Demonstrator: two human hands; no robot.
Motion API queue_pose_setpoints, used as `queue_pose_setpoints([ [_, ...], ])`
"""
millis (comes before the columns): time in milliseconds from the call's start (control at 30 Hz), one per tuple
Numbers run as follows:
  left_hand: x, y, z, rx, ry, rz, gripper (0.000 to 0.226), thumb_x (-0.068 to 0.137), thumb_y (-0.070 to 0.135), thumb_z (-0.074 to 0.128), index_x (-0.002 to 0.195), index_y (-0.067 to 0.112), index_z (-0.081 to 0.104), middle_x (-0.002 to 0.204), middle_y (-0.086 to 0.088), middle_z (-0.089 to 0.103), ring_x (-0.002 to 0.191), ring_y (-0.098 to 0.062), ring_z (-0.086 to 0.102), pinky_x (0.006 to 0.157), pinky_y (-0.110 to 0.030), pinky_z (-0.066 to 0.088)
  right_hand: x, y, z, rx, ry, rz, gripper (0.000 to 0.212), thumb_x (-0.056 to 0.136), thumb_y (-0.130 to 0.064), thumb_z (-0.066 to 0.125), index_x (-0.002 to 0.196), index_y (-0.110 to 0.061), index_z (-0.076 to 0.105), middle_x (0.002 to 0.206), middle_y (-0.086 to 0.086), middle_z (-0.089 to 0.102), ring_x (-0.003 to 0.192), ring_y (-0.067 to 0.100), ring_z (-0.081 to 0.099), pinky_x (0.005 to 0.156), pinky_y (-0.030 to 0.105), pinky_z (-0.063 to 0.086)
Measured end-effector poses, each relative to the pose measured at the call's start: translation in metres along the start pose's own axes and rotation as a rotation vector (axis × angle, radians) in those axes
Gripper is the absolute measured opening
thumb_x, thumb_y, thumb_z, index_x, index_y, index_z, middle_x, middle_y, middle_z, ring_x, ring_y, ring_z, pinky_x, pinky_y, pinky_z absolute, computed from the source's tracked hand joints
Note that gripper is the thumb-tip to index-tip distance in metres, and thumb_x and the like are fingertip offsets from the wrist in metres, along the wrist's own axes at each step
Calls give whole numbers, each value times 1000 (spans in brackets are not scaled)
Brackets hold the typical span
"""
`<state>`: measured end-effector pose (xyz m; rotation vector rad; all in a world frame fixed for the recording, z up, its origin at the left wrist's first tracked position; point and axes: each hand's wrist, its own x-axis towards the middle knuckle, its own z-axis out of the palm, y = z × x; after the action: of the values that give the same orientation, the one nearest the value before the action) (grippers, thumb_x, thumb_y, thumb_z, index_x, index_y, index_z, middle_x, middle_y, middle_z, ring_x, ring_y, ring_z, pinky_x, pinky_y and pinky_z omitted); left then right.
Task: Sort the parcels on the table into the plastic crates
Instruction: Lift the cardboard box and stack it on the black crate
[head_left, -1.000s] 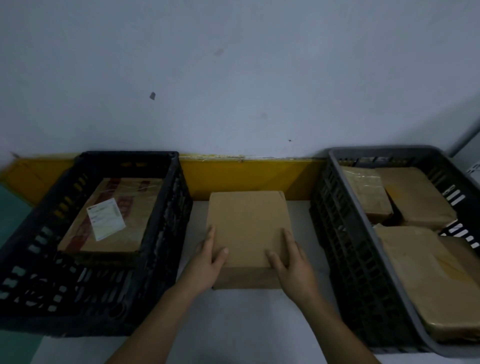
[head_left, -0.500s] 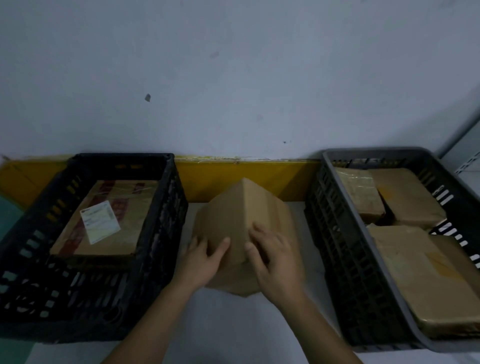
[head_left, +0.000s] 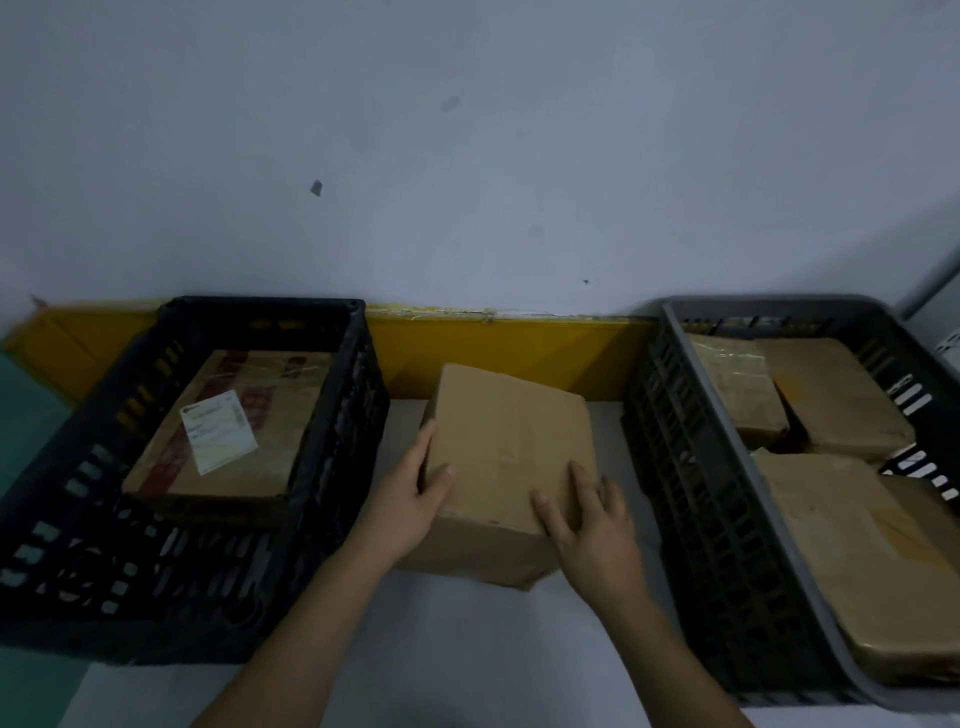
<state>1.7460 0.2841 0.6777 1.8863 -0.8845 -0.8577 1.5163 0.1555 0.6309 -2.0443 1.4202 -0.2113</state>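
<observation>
Both your hands clasp the brown box (head_left: 509, 467) at centre frame, left hand (head_left: 410, 499) on its left edge, right hand (head_left: 587, 519) on its near corner, between the black crate (head_left: 332, 436) and grey crate (head_left: 727, 545); tilted, it could slip from so shallow a hold.

The cardboard box (head_left: 511, 457), tipped on edge before, now lies flatter

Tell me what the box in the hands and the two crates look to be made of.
Box: plain brown corrugated cardboard by its look, matte, with creased faces and soft edges.
Left crate: black moulded plastic, apparently, with slotted lattice walls and a dull sheen.
Right crate: grey plastic of the same slotted kind, with a smooth rim.
</observation>
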Motion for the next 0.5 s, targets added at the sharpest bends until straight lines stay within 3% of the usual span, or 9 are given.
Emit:
queue_pose_setpoints([
  [67,0,-6,-3,25,38,4,69,111,38,54,169,43,18,168,8,38,149,-10,41,119,-31,40,2,5,0,65,-50,33,96,84,-101,30,166,-54,11,173,3,30,149,32,44,115,56,48],
  [133,0,-13,-3,77,23,0,65,112,38,52,169,39,21,169,8,36,149,-9,38,121,-30,37,3,7,-1,98,-56,29,90,92,-91,35,168,-51,6,152,3,58,115,25,68,91,45,61],
  [167,1,-18,-1,131,11,-4,64,112,39,50,169,37,22,170,6,36,151,-11,38,122,-32,36,4,6,-1,105,-48,23,88,95,-87,36,169,-50,5,137,3,66,99,20,71,80,42,63],
  [233,3,-26,6,238,-15,-28,64,113,43,43,171,34,17,173,3,31,154,-17,36,125,-37,34,4,4,-2,111,-18,15,86,99,-81,38,170,-46,4,121,1,72,84,16,69,70,41,61],
  [333,6,-30,14,310,-32,-50,66,113,50,36,171,36,8,177,3,23,157,-19,31,128,-40,32,7,4,-2,116,4,43,88,100,-80,37,171,-40,2,127,5,72,89,20,70,70,40,60],
  [500,9,-27,16,346,-72,-65,78,110,58,41,171,35,-2,179,6,9,161,-20,22,125,-35,27,7,1,-4,148,9,82,89,102,-76,40,172,-32,6,147,10,63,114,30,70,87,45,61],
])
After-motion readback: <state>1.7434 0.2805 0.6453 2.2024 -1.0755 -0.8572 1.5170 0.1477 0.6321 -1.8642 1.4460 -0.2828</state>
